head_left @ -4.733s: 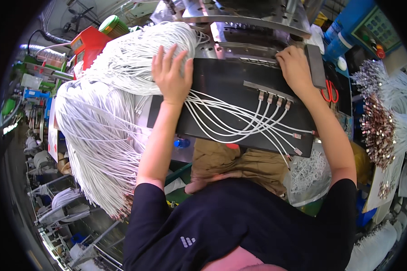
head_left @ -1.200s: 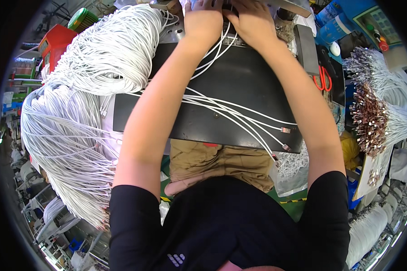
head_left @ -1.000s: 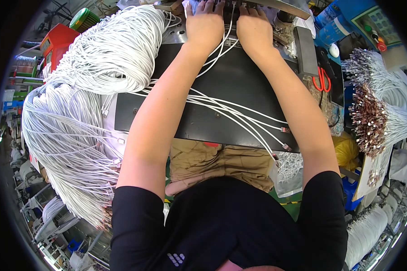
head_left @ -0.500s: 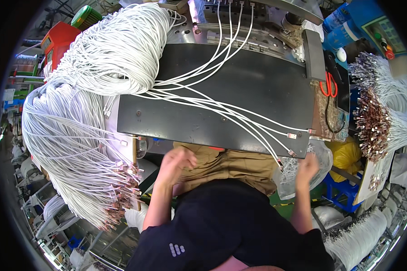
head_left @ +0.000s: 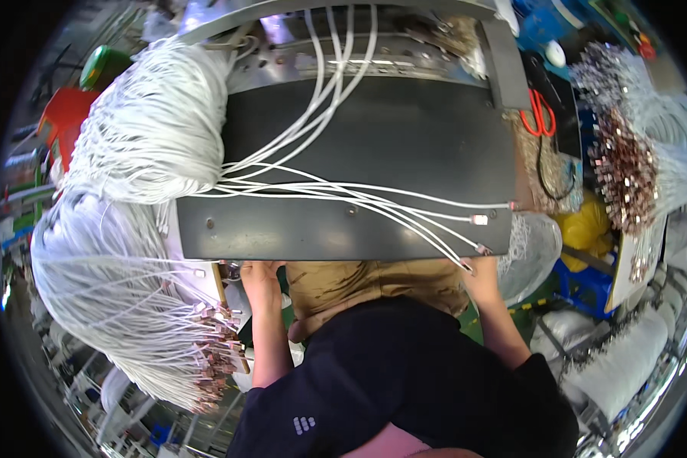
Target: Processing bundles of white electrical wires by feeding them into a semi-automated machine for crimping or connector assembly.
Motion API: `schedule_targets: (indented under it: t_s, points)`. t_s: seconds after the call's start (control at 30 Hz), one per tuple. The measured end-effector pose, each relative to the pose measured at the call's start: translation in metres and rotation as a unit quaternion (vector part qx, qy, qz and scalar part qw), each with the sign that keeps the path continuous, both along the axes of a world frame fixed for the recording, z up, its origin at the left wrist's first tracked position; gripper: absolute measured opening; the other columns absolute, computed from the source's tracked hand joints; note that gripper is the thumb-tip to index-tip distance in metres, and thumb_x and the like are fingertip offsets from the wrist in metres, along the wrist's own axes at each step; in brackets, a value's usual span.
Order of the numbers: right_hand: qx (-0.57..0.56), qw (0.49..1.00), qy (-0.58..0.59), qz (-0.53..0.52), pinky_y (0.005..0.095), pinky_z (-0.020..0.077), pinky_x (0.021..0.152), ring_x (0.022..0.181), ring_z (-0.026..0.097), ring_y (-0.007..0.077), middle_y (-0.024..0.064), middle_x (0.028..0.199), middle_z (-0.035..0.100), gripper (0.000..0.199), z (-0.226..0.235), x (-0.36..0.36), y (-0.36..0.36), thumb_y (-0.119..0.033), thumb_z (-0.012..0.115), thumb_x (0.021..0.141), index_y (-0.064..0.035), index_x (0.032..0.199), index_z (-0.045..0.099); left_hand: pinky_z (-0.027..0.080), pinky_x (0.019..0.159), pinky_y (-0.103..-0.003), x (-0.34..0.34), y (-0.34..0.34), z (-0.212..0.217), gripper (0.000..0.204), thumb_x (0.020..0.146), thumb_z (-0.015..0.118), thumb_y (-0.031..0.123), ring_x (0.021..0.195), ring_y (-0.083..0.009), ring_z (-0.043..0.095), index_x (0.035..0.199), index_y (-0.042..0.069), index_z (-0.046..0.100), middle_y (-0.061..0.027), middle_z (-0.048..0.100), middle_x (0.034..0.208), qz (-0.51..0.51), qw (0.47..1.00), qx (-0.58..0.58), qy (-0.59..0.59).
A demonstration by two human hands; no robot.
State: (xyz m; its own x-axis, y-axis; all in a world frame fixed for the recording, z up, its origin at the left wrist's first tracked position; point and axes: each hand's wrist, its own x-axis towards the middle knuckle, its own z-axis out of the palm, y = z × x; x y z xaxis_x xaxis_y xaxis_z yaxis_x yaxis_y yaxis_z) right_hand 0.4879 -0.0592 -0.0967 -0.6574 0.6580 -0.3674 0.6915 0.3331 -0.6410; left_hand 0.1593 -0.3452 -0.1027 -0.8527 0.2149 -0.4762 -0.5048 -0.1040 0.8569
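Note:
My left hand is at the front edge of the black work plate, its fingertips hidden under that edge. Toward the plate's right front corner, my right hand is close beside the connector end of a white cable; whether it touches that end I cannot tell, since its fingers are also hidden by the edge. Several white cables fan across the plate, some with ends by its right side. Others run up to the metal fixture at the back. They come out of a big coiled cable bundle on the left.
More white cables with brownish connectors hang at the left. Red-handled scissors lie right of the plate, near a clear plastic bag. Another cable bundle stands far right, with a blue stool below.
Both hands have gone from in front of the plate to its front edge, their fingers passing out of sight beneath it. The head view has shifted, so the plate appears lower and farther left.

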Motion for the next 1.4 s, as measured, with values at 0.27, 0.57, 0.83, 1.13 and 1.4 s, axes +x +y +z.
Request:
schedule_targets:
  t_s: [0.27, 0.57, 0.83, 1.13, 1.4]
  points:
    - [-0.04, 0.996, 0.083, 0.005, 0.0463, 0.0516, 0.093, 0.104, 0.068, 0.0413, 0.0218, 0.108, 0.072, 0.03, 0.02, -0.001, 0.004, -0.001, 0.063, 0.079, -0.0079, 0.098, 0.084, 0.061, 0.08, -0.036, -0.011, -0.014, 0.0, 0.021, 0.109, 0.056, 0.019, 0.098, -0.0231, 0.072, 0.114, -0.001, 0.062, -0.0126, 0.072, 0.11, -0.025, 0.999, 0.004, -0.021]
    - [-0.149, 0.986, 0.071, -0.002, 0.0343, 0.0554, 0.078, 0.091, 0.071, 0.024, 0.0115, 0.103, 0.075, 0.033, 0.031, -0.014, 0.027, -0.026, 0.075, 0.093, 0.0008, 0.113, 0.075, 0.054, 0.075, -0.03, 0.038, 0.022, 0.021, 0.052, 0.112, 0.046, 0.036, 0.077, -0.0163, 0.069, 0.089, -0.004, 0.07, -0.0118, 0.076, 0.086, -0.189, 0.956, -0.182, 0.132]
    - [-0.217, 0.945, 0.225, 0.102, 0.0297, 0.0519, 0.068, 0.086, 0.069, 0.0166, 0.0085, 0.098, 0.072, 0.036, 0.165, -0.026, 0.093, -0.02, 0.078, 0.083, 0.0027, 0.11, 0.072, 0.051, 0.106, -0.044, 0.029, 0.103, 0.142, 0.046, 0.08, 0.074, 0.001, 0.126, -0.0346, 0.061, 0.124, 0.009, 0.069, -0.0125, 0.066, 0.132, -0.501, 0.641, -0.117, 0.57]
    - [0.292, 0.901, 0.142, 0.286, 0.0375, 0.0423, 0.089, 0.104, 0.053, 0.0266, 0.0069, 0.105, 0.056, 0.048, 0.149, -0.132, 0.03, -0.026, 0.088, 0.073, -0.0053, 0.111, 0.067, 0.05, 0.1, -0.043, -0.027, 0.158, 0.171, 0.046, 0.075, 0.066, -0.001, 0.112, -0.0338, 0.058, 0.121, 0.002, 0.061, -0.0139, 0.059, 0.118, -0.482, 0.436, -0.272, 0.71]
    - [0.351, 0.876, 0.08, 0.32, 0.0392, 0.0431, 0.082, 0.092, 0.058, 0.027, 0.009, 0.091, 0.061, 0.037, 0.138, -0.133, 0.027, -0.024, 0.085, 0.072, -0.0028, 0.095, 0.065, 0.053, 0.083, -0.04, -0.01, 0.18, 0.14, 0.018, 0.079, 0.064, 0.005, 0.096, -0.0262, 0.06, 0.096, 0.003, 0.061, -0.0082, 0.058, 0.093, -0.514, 0.315, -0.286, 0.745]
